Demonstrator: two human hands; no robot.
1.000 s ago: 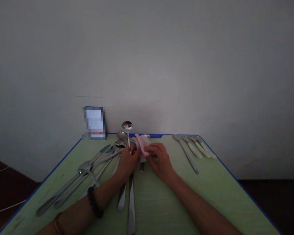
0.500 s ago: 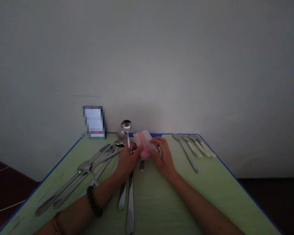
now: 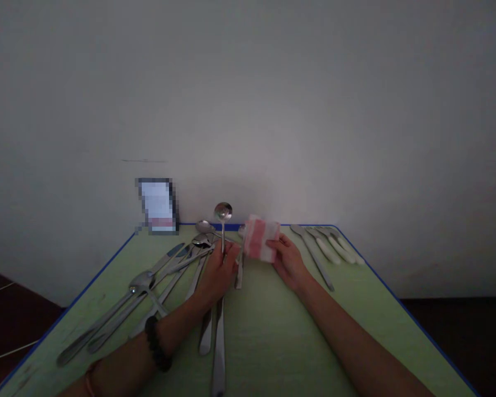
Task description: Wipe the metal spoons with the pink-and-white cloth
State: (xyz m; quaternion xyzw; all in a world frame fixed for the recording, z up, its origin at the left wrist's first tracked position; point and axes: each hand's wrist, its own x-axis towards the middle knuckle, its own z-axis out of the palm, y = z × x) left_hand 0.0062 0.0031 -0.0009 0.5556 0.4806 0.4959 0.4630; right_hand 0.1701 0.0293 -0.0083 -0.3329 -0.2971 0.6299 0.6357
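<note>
Near the table's middle, my left hand (image 3: 220,271) is closed around the handle of a metal ladle-like spoon (image 3: 223,212), its round bowl upright above the fingers. Just to the right, my right hand (image 3: 288,258) pinches a red-and-white striped cloth (image 3: 261,238) by its right side. The cloth hangs clear of my left hand and partly covers a spoon (image 3: 239,273) lying behind it. Below my left hand, long metal handles (image 3: 219,353) lie on the table.
Several metal spoons and knives (image 3: 140,282) lie crossed on the green table (image 3: 273,342) at the left. A phone-like screen (image 3: 157,205), blurred, leans on the wall. At the right lie a metal spoon (image 3: 314,256) and several pale-handled forks (image 3: 329,251).
My right hand has moved right with the cloth, away from my left hand, and the cloth is spread flatter. My left hand and the ladle-like spoon have shifted slightly right.
</note>
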